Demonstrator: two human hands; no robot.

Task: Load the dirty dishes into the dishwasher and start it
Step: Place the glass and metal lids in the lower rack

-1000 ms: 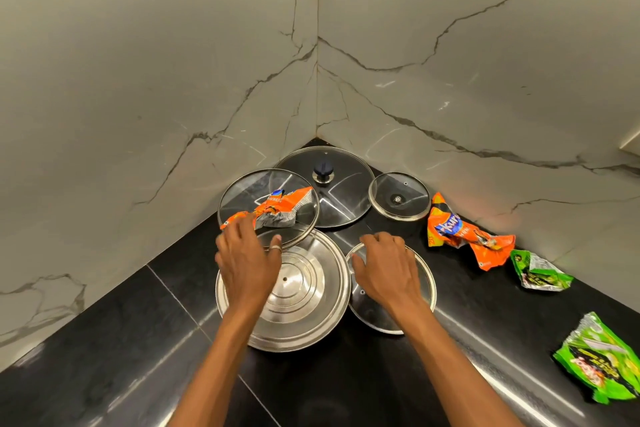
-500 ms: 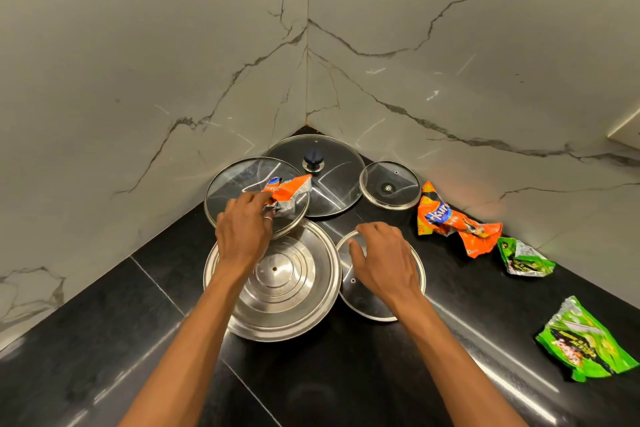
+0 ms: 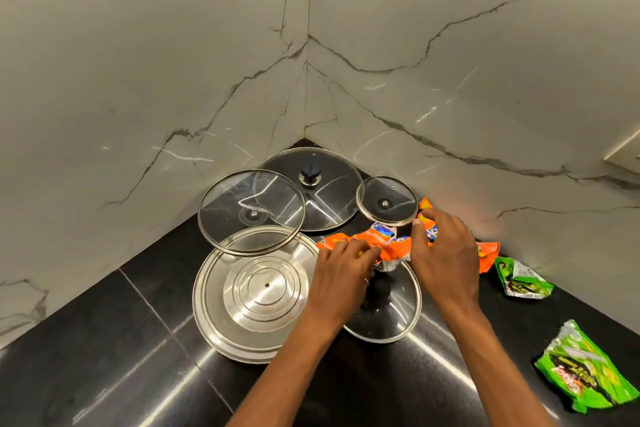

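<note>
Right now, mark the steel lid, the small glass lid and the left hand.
Round ridged steel lid (image 3: 256, 291): head view, on its ridged centre.
Small round glass lid (image 3: 386, 201): head view, on the glass near its middle.
Left hand (image 3: 343, 270): head view, on its back.

The corner is pretty much blocked by overlapping lids; the black surface front-left is left open.
</note>
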